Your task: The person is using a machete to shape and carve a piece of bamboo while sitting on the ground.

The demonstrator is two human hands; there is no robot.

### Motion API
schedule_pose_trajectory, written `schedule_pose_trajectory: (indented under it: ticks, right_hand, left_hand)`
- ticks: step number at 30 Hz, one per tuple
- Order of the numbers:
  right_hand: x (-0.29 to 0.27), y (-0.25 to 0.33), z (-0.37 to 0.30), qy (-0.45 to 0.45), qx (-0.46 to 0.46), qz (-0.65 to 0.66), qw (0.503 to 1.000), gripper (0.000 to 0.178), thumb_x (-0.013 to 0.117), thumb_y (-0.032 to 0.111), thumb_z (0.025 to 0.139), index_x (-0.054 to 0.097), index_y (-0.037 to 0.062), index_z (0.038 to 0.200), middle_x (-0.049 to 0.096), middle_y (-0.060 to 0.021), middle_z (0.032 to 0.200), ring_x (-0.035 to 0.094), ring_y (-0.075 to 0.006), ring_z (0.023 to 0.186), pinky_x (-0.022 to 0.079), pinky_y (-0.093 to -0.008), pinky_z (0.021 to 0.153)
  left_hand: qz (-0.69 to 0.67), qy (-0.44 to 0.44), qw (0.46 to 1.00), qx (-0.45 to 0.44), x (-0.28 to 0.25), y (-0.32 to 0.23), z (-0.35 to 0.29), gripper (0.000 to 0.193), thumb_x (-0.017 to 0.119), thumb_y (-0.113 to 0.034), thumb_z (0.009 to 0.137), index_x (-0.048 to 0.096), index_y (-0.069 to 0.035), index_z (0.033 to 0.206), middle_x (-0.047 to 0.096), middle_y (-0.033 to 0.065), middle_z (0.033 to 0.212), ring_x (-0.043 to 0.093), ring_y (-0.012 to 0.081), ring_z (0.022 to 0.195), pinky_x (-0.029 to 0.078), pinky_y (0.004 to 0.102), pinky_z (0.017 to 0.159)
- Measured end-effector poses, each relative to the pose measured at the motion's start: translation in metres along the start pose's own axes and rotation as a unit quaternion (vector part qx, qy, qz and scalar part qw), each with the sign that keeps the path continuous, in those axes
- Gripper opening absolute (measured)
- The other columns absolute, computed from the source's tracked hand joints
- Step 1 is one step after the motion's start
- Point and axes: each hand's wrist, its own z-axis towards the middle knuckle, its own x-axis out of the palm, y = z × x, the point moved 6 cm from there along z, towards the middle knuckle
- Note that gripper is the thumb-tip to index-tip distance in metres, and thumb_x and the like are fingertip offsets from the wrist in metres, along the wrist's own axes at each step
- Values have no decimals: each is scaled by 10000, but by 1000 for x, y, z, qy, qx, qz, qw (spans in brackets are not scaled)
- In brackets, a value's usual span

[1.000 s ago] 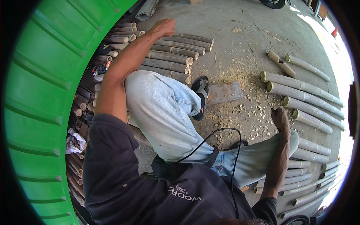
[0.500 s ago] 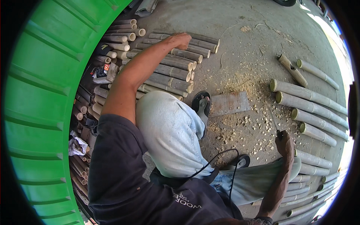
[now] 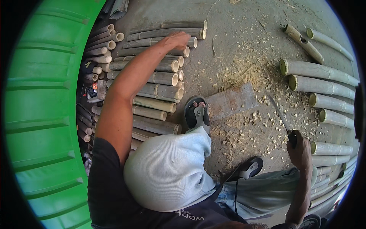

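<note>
The knife (image 3: 279,113), dark-handled with a long, narrow blade, slants forward-left from the right hand (image 3: 300,150). Grey-brown bamboo tubes (image 3: 164,78) with pale cut ends lie side by side around the left hand (image 3: 177,40).

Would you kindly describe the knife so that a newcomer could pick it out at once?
On the grey floor, start at the flat board and look down and right, across the wood chips, to the person's right hand. The knife slants up and left from that fist. Its black handle and long, narrow blade set it apart from the round bamboo poles nearby.
</note>
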Motion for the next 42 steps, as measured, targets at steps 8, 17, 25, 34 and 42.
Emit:
schedule_pose_trajectory:
  ticks: [8,17,25,34,42]
  right_hand:
    - [16,-15,46,53,-7,53,997,313,674,70,871,592,-7,1163,655,-243,779,658,-440,709,489,-520,662]
    - [34,-42,85,19,19,-139,990,224,544,99,1031,552,-11,1225,672,-260,896,675,-444,749,482,-559,635]
    - [31,-40,88,17,35,-90,995,351,583,44,981,597,-57,1317,669,-273,868,672,-438,760,479,-548,660]
    - [33,-35,88,-17,17,-69,997,353,590,52,975,608,-87,1298,653,-273,818,647,-439,728,471,-532,651]
    - [27,-24,90,14,66,-40,997,314,594,18,947,622,-97,1237,650,-269,797,648,-439,720,457,-525,656]
  left_hand:
    - [7,-49,994,-97,-37,43,64,452,620,-81,840,616,46,1274,682,316,1173,642,462,1162,531,507,982]
    - [-58,-110,984,-128,-21,52,131,424,557,-49,833,633,14,1245,665,267,1265,629,441,1205,518,503,1020]
    - [-73,-87,986,-119,11,77,181,424,574,-26,819,639,-29,1238,673,225,1285,626,418,1229,500,552,1025]
    - [-25,-41,996,-71,9,78,207,459,666,-9,768,685,-73,1222,639,171,1350,571,355,1312,425,555,1072]
    - [-10,-299,954,7,-5,56,177,518,746,-21,658,554,-47,1138,618,160,1113,590,345,1122,422,528,950]
